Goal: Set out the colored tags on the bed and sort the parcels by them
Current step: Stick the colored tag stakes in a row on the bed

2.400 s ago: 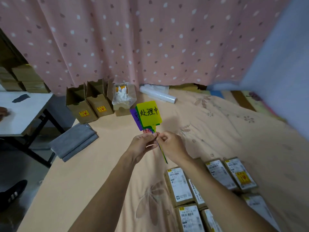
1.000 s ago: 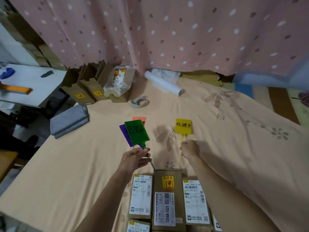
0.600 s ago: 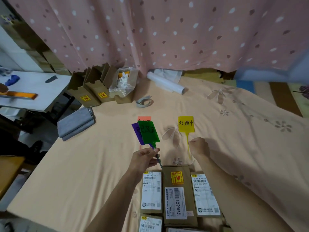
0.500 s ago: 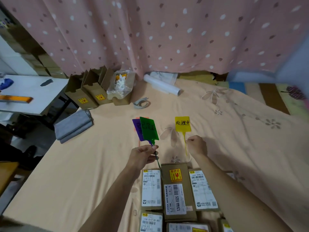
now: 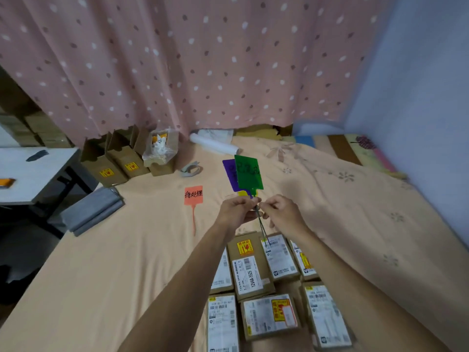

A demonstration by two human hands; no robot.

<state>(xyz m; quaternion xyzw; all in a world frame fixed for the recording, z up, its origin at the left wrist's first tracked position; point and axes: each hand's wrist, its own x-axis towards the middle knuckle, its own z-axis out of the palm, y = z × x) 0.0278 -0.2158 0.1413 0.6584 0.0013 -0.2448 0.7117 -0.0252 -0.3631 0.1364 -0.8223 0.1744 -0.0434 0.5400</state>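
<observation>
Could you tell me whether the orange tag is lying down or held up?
Lying down: the orange tag rests flat on the bed, untouched.

Your left hand (image 5: 237,212) and right hand (image 5: 281,212) meet fingertip to fingertip — both pinching the tag stems (image 5: 262,228), arms outstretched.

Bare forearms (image 5: 177,280), bare left hand (image 5: 237,212), right hand (image 5: 281,213)

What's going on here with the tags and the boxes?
A person holds a green tag and a purple tag upright above the bed, left hand and right hand both pinching the thin stems. An orange tag already lies flat on the bed. The parcels sit clustered close to the person, none beside a tag yet.
</observation>
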